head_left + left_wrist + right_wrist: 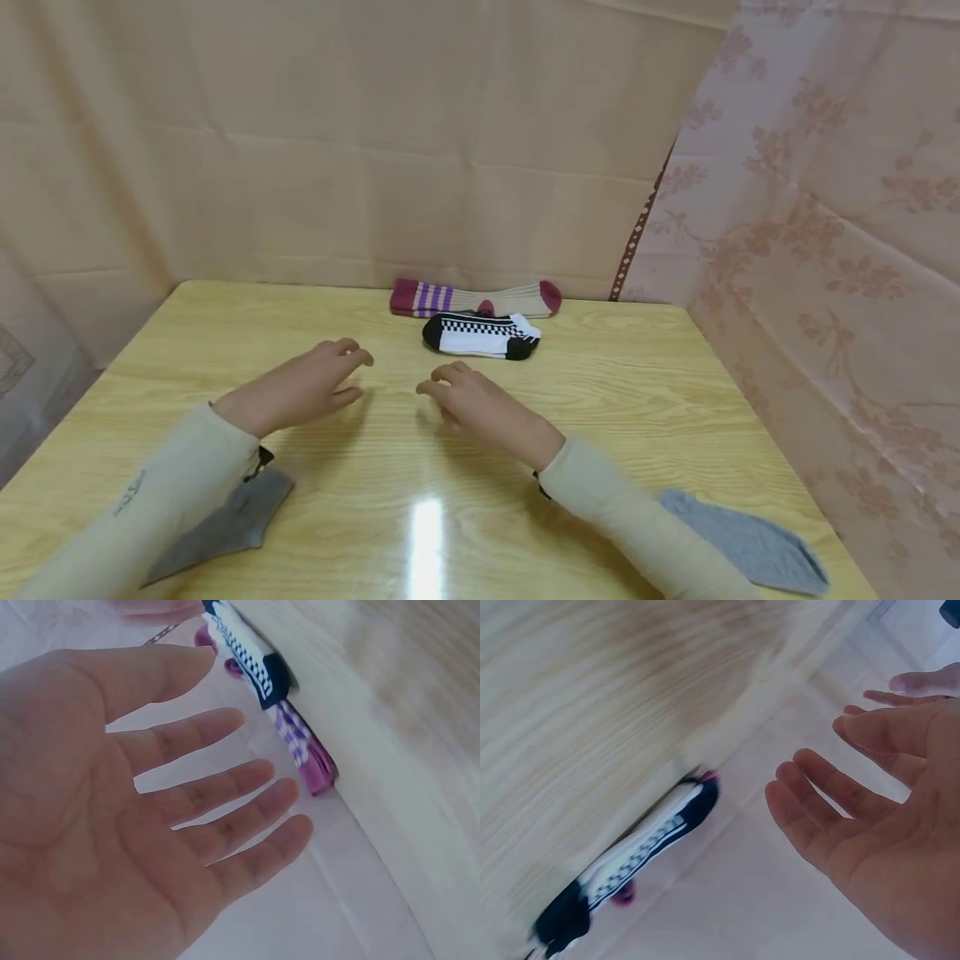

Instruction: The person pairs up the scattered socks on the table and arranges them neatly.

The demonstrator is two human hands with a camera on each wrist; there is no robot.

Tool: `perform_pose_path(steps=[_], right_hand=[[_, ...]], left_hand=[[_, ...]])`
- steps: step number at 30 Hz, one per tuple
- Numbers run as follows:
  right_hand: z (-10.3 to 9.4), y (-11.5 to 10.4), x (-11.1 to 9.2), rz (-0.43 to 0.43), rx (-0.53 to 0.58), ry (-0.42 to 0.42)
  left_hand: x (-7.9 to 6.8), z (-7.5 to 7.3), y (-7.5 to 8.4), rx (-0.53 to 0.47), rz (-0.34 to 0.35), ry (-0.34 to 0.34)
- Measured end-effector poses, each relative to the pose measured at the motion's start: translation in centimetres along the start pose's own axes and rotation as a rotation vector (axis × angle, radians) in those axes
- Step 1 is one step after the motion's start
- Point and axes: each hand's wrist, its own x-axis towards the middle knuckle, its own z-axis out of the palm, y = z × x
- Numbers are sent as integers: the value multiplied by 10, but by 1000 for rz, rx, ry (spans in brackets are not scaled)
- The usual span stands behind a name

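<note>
Both hands hover over the table in the head view with nothing in them. The left hand [313,385] has its fingers spread and relaxed, as the left wrist view also shows. Facing it, the right hand [480,406] has loosely bent fingers. Just beyond the hands lies a folded black-and-white checkered ankle sock pair [480,337]. Behind that rests a folded beige sock pair [495,300] with maroon ends and purple stripes. A dark grey sock [232,521] lies partly under the left forearm. Beside the right forearm is a lighter grey sock [750,537].
The wood-grain table [360,517] ends at the back against a beige cloth [360,167]. A pink floral curtain [847,292] hangs along the right side. Light reflects off the table's front middle.
</note>
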Motion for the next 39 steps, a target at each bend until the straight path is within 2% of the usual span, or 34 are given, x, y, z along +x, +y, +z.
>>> perform_pose_path(steps=[5,10,20,24,30,39], right_hand=[[-1,-19,9,-34,19,-21],[-1,-38,20,-106,19,10],[2,-68,37,-203,0,35],[2,-77,43,-216,9,28],[1,-92,55,-238,12,-13],[8,-113,73,-277,-6,-49]], left_hand=[[-30,6,-3,-11,-26,-6],[-58,15,-7,-16,-55,19],[-109,22,-12,30,-108,106],[-129,27,-13,29,-139,123],[-156,35,-18,20,-210,105],[-189,37,-36,69,-289,101]])
